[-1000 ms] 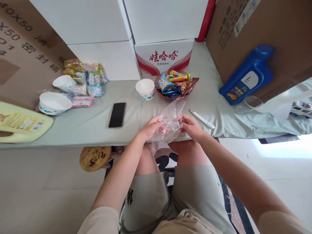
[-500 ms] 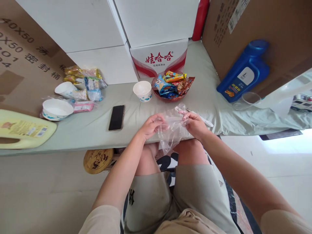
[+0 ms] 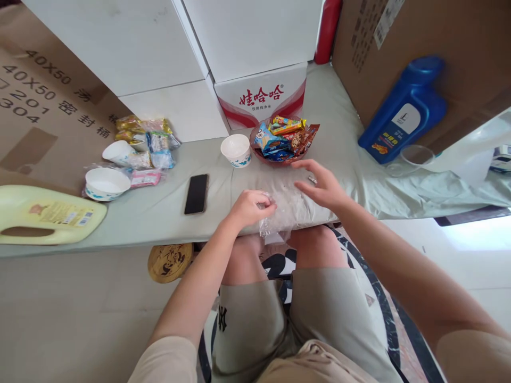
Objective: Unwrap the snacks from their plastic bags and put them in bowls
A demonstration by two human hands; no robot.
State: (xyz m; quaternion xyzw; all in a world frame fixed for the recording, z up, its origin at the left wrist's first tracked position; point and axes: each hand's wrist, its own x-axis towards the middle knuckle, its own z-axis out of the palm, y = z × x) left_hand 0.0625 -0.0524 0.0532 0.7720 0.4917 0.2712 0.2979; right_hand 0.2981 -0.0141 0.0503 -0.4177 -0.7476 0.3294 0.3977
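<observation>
A clear plastic bag (image 3: 285,210) lies at the front edge of the grey-green cloth-covered table (image 3: 159,207), its lower end hanging over the edge. My left hand (image 3: 250,206) pinches the bag's left edge, fingers closed on it. My right hand (image 3: 322,184) hovers just above the bag's right side with its fingers spread and nothing in them. Just beyond my right hand stands a reddish bowl (image 3: 281,141) heaped with wrapped snacks. A white paper cup (image 3: 236,150) stands to the bowl's left.
A black phone (image 3: 196,193) lies left of my hands. Further left are a white bowl (image 3: 107,183), a tipped cup (image 3: 118,152), bagged snacks (image 3: 151,141) and a yellow jug (image 3: 43,214). A blue jug (image 3: 403,118) leans at right. White boxes (image 3: 259,96) and cardboard stand behind.
Both hands held the bag up and worked at it; now it lies flat on the table. My right hand has let go and opened above it, while my left keeps its grip.
</observation>
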